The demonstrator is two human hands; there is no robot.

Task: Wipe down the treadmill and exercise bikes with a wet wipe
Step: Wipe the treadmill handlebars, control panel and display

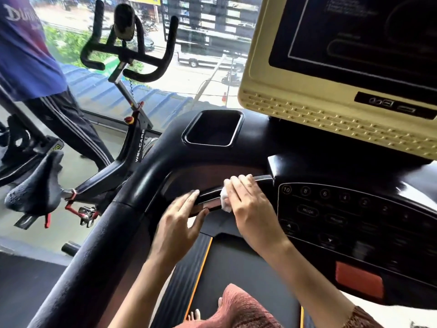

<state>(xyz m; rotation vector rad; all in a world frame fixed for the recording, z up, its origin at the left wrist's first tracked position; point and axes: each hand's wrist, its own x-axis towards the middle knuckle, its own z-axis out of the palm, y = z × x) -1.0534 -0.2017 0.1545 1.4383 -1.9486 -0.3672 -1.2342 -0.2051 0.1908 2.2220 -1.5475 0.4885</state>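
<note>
I stand on a black treadmill (146, 176) and face its console. A short shiny grip bar (208, 196) runs across below the console. My right hand (250, 204) holds a white wet wipe (224, 200) wrapped on that bar, fingers curled over it. My left hand (182, 218) lies just left of the wipe, fingers straight, fingertips and thumb touching the same bar. A black exercise bike (132, 143) with curved handlebars and a dark saddle stands to the left by the window.
The button panel (343, 209) and a red stop pad (359, 279) lie to the right, under a cream-framed screen (331, 67). A cup tray (212, 127) is above the bar. A person in a blue shirt (26, 55) stands far left.
</note>
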